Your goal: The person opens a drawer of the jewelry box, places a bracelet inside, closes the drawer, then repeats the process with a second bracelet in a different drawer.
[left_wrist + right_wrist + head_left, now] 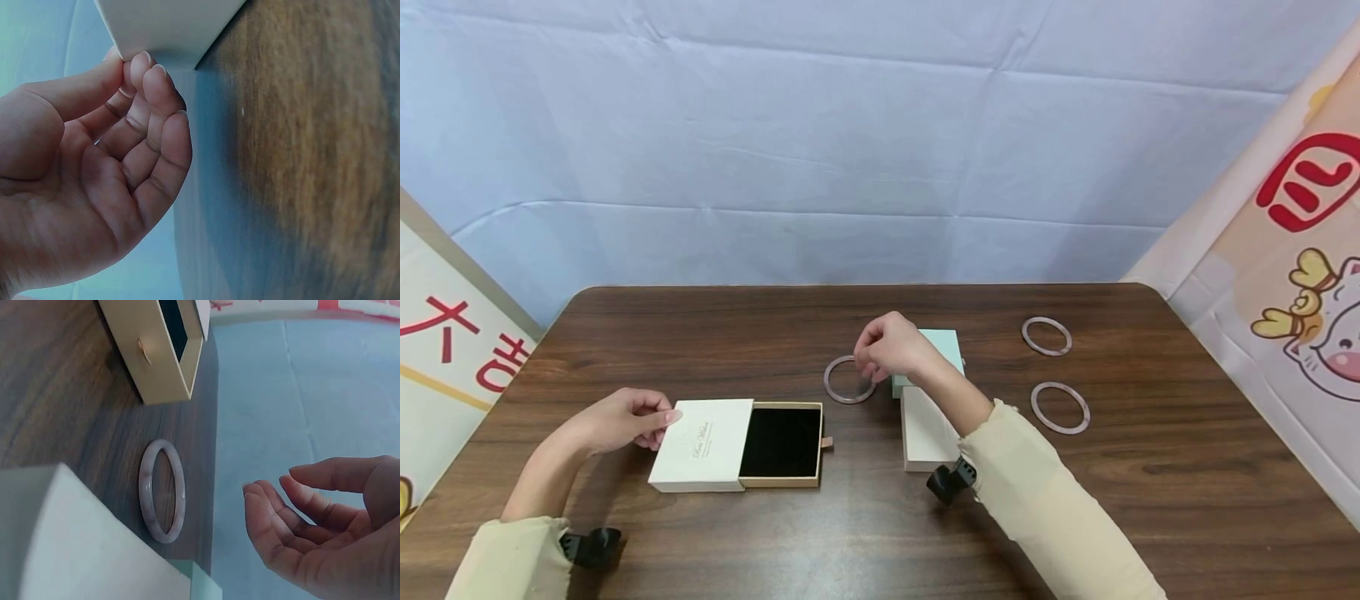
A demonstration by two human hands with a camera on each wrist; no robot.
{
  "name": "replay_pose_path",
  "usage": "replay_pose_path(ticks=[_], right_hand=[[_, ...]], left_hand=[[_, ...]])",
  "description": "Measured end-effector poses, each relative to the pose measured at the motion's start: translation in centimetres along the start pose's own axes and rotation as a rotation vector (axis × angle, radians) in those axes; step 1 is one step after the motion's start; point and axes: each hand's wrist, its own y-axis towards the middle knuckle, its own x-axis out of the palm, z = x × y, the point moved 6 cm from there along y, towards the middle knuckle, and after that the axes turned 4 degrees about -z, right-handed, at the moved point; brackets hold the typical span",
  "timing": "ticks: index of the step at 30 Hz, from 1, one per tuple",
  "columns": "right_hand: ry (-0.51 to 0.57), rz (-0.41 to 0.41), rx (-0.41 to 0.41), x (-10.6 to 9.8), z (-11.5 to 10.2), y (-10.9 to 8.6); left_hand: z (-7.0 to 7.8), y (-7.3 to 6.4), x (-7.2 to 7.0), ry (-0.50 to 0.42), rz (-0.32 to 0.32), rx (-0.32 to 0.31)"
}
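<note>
White cardboard drawer box (706, 446) lies on the brown wood-grain counter (700, 342), its black-lined tray (781, 442) part-way out; it is probably light and stiff but easily dented, best steadied by its left edge, where the left hand (625, 418) pinches it between thumb and fingers; the right hand (891, 346) hovers unladen, fingers loosely curled, thumb apart, by a glossy pale-mauve ring bangle (145, 490); that seems hard, slippery, breakable, best pinched across its rim.
</note>
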Motion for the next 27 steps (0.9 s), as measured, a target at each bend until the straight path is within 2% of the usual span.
replay_pose_path(ticks=[3, 17, 27], right_hand=[[0.023, -0.001, 0.017, -0.2, 0.2, 0.9], [-0.021, 0.072, 0.096, -0.6, 1.8, 4.8], [-0.101, 0.132, 0.122, -0.1, 2.8, 5.8]], left_hand=[[0.0, 0.0, 0.0, 0.003, -0.002, 0.002], [-0.1, 0.1, -0.1, -0.015, -0.011, 0.013], [-0.1, 0.1, 0.0, -0.01, -0.004, 0.0]])
